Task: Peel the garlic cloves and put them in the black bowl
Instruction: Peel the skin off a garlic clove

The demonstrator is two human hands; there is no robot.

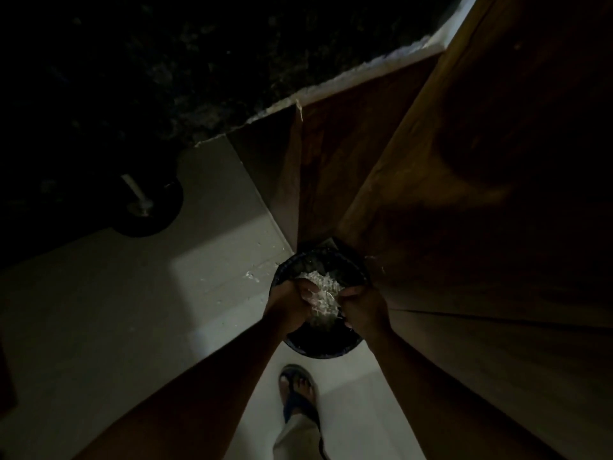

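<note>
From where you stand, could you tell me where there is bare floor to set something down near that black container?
The pale floor left of the black container, up to the dark round base, is bare. Nearer the container, white scraps litter the tiles. The wooden cabinet blocks the right, and a sandalled foot stands just below.

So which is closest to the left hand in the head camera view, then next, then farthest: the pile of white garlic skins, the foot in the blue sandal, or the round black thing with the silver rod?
1. Pile of white garlic skins, touching the left hand, inside the black container.
2. Foot in the blue sandal, below on the pale floor.
3. Round black thing with the silver rod, far left.
</note>
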